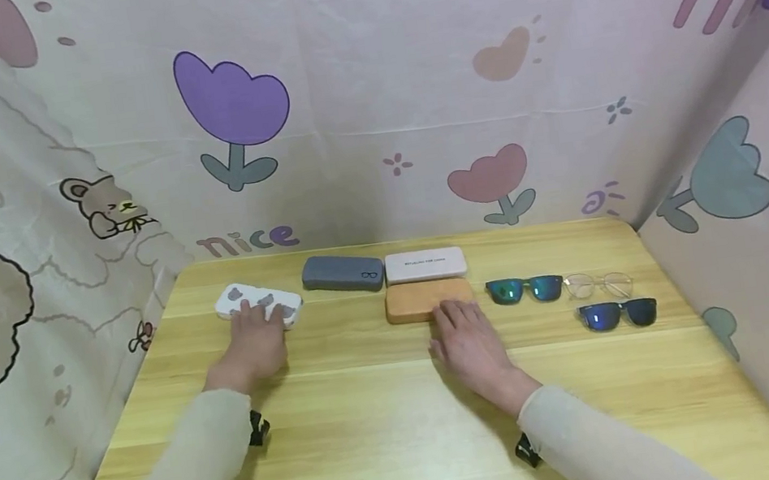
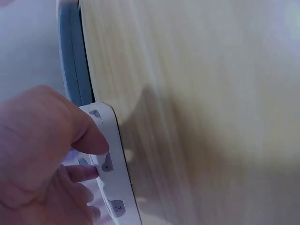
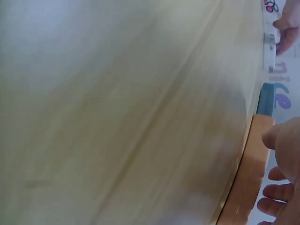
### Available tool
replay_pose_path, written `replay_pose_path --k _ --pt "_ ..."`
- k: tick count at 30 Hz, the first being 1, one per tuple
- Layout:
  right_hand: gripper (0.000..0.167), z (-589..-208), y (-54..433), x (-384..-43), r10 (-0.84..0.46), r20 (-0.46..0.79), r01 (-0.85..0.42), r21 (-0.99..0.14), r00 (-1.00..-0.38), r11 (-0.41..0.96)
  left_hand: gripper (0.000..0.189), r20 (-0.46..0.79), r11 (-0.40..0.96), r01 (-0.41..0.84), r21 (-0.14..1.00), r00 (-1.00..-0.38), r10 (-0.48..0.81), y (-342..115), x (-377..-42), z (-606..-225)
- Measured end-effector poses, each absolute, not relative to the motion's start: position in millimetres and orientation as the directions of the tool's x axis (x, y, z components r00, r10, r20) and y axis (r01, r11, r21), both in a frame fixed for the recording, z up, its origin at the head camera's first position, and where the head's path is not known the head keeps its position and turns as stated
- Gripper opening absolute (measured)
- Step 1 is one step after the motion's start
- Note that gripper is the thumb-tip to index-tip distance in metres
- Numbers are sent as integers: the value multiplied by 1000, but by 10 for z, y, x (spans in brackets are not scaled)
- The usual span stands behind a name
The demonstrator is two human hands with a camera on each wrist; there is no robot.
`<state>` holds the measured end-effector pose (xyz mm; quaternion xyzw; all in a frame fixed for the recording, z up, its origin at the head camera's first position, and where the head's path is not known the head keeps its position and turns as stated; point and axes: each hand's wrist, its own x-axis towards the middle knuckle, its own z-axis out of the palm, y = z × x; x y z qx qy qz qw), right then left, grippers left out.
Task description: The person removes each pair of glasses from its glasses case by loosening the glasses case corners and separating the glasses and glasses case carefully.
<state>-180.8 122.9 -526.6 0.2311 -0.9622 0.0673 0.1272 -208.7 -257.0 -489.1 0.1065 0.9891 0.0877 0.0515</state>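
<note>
On the left, a white glasses case point(image 1: 285, 296) with grey bear prints lies under my left hand point(image 1: 257, 348). Its fingers lie extended over the case top in the head view. In the left wrist view, the thumb point(image 2: 96, 140) overlaps the white case's point(image 2: 123, 173) near side. My right hand point(image 1: 472, 349) reaches to an orange-brown glasses case point(image 1: 411, 302), its fingertips over the near right edge. From the right wrist, the thumb point(image 3: 272, 138) and loosely bent fingers point(image 3: 276, 192) show beside the orange-brown case point(image 3: 251, 168), not wrapped round it.
A dark grey-blue case point(image 1: 341, 271) and a pale pink case point(image 1: 425, 265) stand along the back. At right lie sunglasses with green-blue lenses point(image 1: 506, 292), thin-framed clear glasses point(image 1: 616, 285) and dark blue-lensed sunglasses point(image 1: 602, 316). A printed curtain point(image 1: 350, 97) surrounds the wooden table point(image 1: 375, 438).
</note>
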Motion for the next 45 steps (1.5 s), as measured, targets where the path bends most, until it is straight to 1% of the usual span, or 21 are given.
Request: replay_pose_path --k 2,6,9,12,15,19,23,26,30,33,35,37,40,42,45 --pt "56 -5250 1191 -1786 -443 291 -482 -75 -848 873 69 -91 953 207 220 -969 231 -2462 -2003 -4893" --pt "55 -5225 1113 -1739 -467 304 -512 -82 -830 855 65 -60 932 254 259 -959 278 -2267 -1827 -4922" --pt "55 -5221 1061 -1702 -481 297 -526 -93 -825 845 59 -18 919 319 232 -943 332 -2139 -1710 -4949" --pt "54 -5232 1017 -1668 -497 292 -544 -103 -817 833 58 13 901 386 200 -920 392 -2023 -1601 -4967" --pt "54 -5254 978 -1637 -518 312 -570 -104 -797 815 55 5 884 427 192 -901 434 -1904 -1500 -4963" --pt "58 -5279 934 -1593 -556 348 -621 -108 -755 776 56 -41 862 452 227 -880 472 -1734 -1368 -4946" --pt "65 -5277 904 -1538 -600 335 -663 -113 -726 740 58 -53 835 496 239 -851 522 -1570 -1245 -4971" --pt "66 -5266 906 -1494 -619 310 -673 -102 -722 733 57 -49 810 534 243 -827 561 -1452 -1163 -4993" --pt "65 -5267 964 -1436 -633 284 -676 -79 -720 733 57 -5 768 577 277 -799 602 -1319 -1075 -4981" --pt "64 -5263 1055 -1403 -641 272 -680 -79 -718 729 63 46 773 544 327 -826 562 -1282 -1065 -4957" --pt "63 -5256 1124 -1393 -647 268 -686 -82 -714 723 71 62 802 485 348 -866 497 -1304 -1088 -4940" --pt "62 -5249 1190 -1384 -653 262 -691 -87 -711 718 82 44 834 409 369 -905 424 -1364 -1131 -4953" --pt "59 -5241 1271 -1365 -671 261 -708 -80 -694 702 95 -10 868 333 369 -932 362 -1463 -1196 -5002" --pt "58 -5246 1317 -1345 -681 268 -719 -72 -682 691 96 -47 868 315 384 -932 360 -1509 -1226 -5046" --pt "57 -5259 1379 -1309 -686 279 -728 -76 -671 681 87 -66 848 329 415 -919 389 -1536 -1249 -5090"
